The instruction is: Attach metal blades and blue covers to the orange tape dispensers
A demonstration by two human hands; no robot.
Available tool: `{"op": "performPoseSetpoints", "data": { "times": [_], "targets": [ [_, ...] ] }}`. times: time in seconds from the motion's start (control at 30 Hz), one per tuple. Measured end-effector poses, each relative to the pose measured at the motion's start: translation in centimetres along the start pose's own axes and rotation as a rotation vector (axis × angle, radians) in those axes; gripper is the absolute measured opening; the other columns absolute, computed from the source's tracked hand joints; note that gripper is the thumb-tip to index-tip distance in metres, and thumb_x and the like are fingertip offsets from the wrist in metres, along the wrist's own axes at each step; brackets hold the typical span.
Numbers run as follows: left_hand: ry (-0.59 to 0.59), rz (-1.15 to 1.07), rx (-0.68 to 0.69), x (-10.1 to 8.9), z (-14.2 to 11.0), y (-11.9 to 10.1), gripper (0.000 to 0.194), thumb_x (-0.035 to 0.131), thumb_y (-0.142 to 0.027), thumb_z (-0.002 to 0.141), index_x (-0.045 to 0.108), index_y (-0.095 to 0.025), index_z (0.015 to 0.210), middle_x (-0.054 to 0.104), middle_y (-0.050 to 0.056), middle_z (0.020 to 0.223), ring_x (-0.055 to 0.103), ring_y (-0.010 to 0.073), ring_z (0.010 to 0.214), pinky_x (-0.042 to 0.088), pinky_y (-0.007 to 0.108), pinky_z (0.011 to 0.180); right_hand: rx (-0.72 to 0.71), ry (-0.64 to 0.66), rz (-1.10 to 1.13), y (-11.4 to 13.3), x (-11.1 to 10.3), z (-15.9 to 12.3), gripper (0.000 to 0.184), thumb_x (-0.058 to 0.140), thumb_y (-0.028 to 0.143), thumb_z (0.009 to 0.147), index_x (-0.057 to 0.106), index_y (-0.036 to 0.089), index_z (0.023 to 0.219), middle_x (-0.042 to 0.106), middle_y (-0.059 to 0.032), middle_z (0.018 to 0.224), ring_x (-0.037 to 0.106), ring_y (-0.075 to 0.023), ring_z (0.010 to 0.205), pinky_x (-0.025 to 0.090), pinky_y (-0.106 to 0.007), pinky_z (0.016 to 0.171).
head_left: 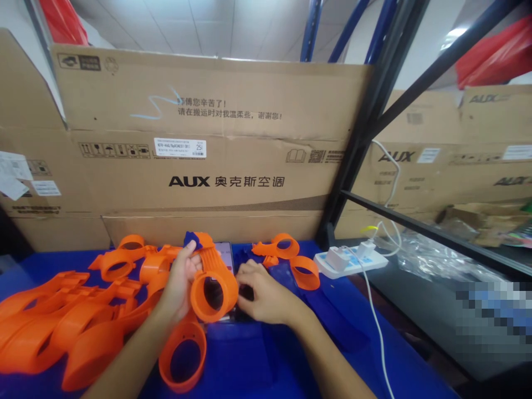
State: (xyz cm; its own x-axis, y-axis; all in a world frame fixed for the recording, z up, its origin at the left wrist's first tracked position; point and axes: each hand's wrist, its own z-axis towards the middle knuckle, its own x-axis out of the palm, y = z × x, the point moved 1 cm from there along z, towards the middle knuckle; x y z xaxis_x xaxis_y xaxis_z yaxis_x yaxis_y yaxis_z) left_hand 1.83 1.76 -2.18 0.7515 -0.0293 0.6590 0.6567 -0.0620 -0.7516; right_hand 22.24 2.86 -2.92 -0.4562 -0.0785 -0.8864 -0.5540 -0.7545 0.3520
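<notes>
My left hand [183,274] is closed around an orange plastic ring holder [211,259], tilted with its ring end toward me. A small dark blue piece [193,240] sits at its top end, under my thumb. My right hand [266,291] is beside the ring, its fingers curled together over a dark area; whatever they hold is hidden. Behind the held part, a phone [226,256] with a lit screen shows in part. Another orange ring [183,382] stands below my left hand.
Several orange ring holders [62,321] are heaped at left; more orange parts [306,272] lie at right beside dark blue pieces [324,310]. A white power strip [351,263] with cables is on the blue table's [399,366] right edge. Cardboard [224,194] walls the back; a black rack post [357,138] stands right.
</notes>
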Motion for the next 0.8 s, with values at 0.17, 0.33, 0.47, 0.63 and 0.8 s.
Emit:
{"op": "performPoseSetpoints", "data": {
  "times": [0.17,0.33,0.47,0.63,0.8],
  "targets": [
    [-0.015,-0.005,-0.03,-0.1,0.0,0.0,0.051,0.065,-0.057,0.086,0.072,-0.011,0.108,0.079,0.014,0.085,0.077,0.0284,0.081,0.061,0.036,0.076,-0.038,0.165,0.095,1.4,0.8,-0.2,0.014,0.079,0.03,0.081,0.069,0.022,0.085,0.06,-0.0046,0.108,0.051,-0.0258,0.104,0.04,-0.042,0.096],
    [-0.024,-0.007,-0.03,0.2,-0.2,0.1,0.049,0.064,-0.054,0.087,0.071,-0.012,0.112,0.079,0.013,0.085,0.076,0.0278,0.079,0.06,0.036,0.075,-0.021,0.189,0.068,1.8,1.8,-0.2,0.013,0.078,0.027,0.081,0.067,0.021,0.085,0.06,-0.0051,0.111,0.05,-0.0268,0.106,0.038,-0.045,0.098],
    [-0.022,-0.006,-0.019,0.3,-0.4,0.0,0.048,0.065,-0.052,0.088,0.071,-0.012,0.114,0.079,0.014,0.086,0.077,0.0283,0.082,0.061,0.036,0.076,-0.047,0.141,0.053,1.7,1.7,0.0,0.009,0.073,0.023,0.084,0.066,0.021,0.089,0.06,-0.0055,0.109,0.05,-0.0256,0.103,0.04,-0.043,0.095],
    [-0.026,-0.002,-0.004,0.3,-0.4,0.0,0.046,0.064,-0.051,0.09,0.071,-0.011,0.112,0.079,0.015,0.087,0.077,0.0291,0.086,0.061,0.036,0.078,-0.012,0.024,0.023,0.9,0.7,0.2,0.005,0.065,0.018,0.088,0.06,0.019,0.087,0.061,-0.0053,0.097,0.052,-0.0231,0.095,0.042,-0.038,0.087],
    [-0.019,-0.005,-0.004,0.4,-0.2,0.0,0.046,0.063,-0.05,0.09,0.071,-0.011,0.112,0.079,0.015,0.091,0.077,0.0298,0.088,0.061,0.037,0.08,0.072,-0.147,0.061,0.0,-0.1,0.2,0.009,0.06,0.02,0.093,0.06,0.02,0.084,0.064,-0.0042,0.087,0.057,-0.0215,0.087,0.045,-0.035,0.081]
  ]
}}
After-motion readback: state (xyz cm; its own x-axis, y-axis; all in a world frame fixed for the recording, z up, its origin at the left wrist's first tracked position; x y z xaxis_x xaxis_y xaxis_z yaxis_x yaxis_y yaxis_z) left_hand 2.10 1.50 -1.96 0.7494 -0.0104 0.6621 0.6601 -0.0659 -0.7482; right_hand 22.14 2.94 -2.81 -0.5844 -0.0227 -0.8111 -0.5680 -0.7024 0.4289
